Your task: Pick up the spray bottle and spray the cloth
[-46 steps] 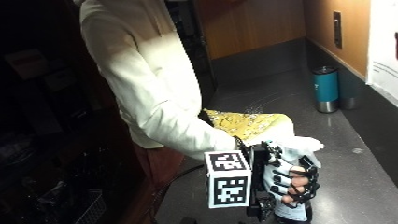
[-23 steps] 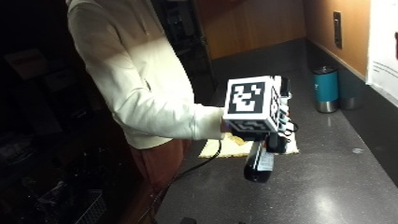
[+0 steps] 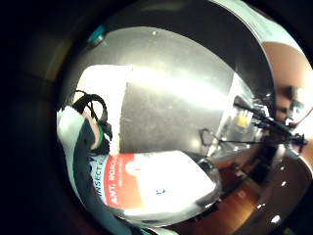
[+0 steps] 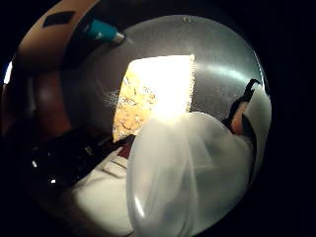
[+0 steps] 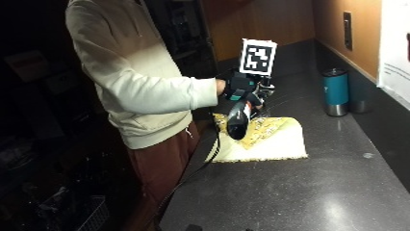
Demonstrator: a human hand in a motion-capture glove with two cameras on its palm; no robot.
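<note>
Things on and around the dark counter

A dark speckled countertop (image 5: pixel 333 192) runs along a wooden wall (image 5: pixel 330 24). A teal tumbler (image 5: pixel 335 91) with a dark lid and a metal base stands upright on the countertop near the wall; it shows also in the thumb side palm view (image 4: pixel 101 30). Just beside it, closer to the wall, a second dark cup (image 5: pixel 359 98) stands. A dark outlet plate (image 5: pixel 346 30) is fixed on the wall above them. A white paper sheet (image 5: pixel 394 53) hangs on the wall at the right edge.
</note>
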